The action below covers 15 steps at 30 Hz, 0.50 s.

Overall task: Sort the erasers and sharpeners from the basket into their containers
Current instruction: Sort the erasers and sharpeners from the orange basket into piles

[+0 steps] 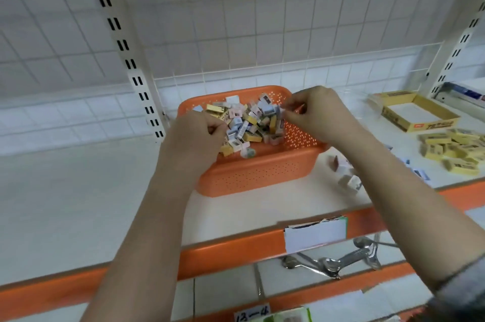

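On a white shop shelf (78,190), two bare hands reach into an orange basket (259,174) of small stationery.

Both hands work over the mixed heap of erasers and sharpeners (249,125) that fills the basket floor. Left hand (194,135) has its fingers curled down into the near left of the heap; whether they hold a piece is hidden, so I cannot tell. Right hand (312,109) pinches a small pale piece (282,111) between thumb and fingertips, just above the basket's right side. To the right, well apart from the basket, stands an open yellow cardboard box (417,111), apparently empty, with a loose pile of yellow erasers (454,151) lying on the shelf beside it. A few pale pieces (346,174) lie near the basket's right corner. Judging by the full heap, sorting seems at an early stage, with most pieces left to move.
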### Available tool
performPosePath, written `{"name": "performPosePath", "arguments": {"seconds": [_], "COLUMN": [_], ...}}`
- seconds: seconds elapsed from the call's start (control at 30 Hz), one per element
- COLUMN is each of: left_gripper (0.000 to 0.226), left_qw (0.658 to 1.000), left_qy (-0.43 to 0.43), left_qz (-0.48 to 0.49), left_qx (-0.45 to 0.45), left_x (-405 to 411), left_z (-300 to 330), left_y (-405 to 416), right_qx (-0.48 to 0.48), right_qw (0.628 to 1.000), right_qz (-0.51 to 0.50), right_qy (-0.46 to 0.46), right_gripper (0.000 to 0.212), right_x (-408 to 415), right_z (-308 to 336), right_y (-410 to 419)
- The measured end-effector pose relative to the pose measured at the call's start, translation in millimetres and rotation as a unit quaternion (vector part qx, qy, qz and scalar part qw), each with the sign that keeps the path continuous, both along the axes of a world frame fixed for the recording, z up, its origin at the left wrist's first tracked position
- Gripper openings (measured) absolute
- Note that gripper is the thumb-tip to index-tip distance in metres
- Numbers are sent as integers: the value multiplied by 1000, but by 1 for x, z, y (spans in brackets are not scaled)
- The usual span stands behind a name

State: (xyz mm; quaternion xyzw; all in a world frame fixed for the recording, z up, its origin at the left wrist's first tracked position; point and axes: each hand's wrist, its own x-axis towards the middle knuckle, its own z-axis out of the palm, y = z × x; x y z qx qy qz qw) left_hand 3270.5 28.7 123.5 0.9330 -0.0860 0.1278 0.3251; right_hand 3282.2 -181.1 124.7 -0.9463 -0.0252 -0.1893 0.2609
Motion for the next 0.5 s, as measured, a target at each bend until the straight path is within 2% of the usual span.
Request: {"name": "performPosePath", "arguments": {"seconds": [0.17,0.3,0.4,0.5], "left_gripper": [18,19,23,24], "left_qw": [1000,1000,1000,1000], "left_qy": [2,3,6,11], "left_qz": [-23,-14,-5,6], "left_qx": [-1,-3,3,11], "left_x": [8,11,14,17], "left_z": [-6,-7,-10,-11], "left_y": [9,12,16,17], "right_qx": [-194,-359,-418,-440], "right_qw": [977,925,901,891], "right_qz": [30,18,16,25], "right_qy": [80,119,119,109], "right_gripper": [30,37,41,39], "right_x": [77,108,120,127], "right_z": [-4,-15,-20,-22], "right_y": [6,11,12,12]}}
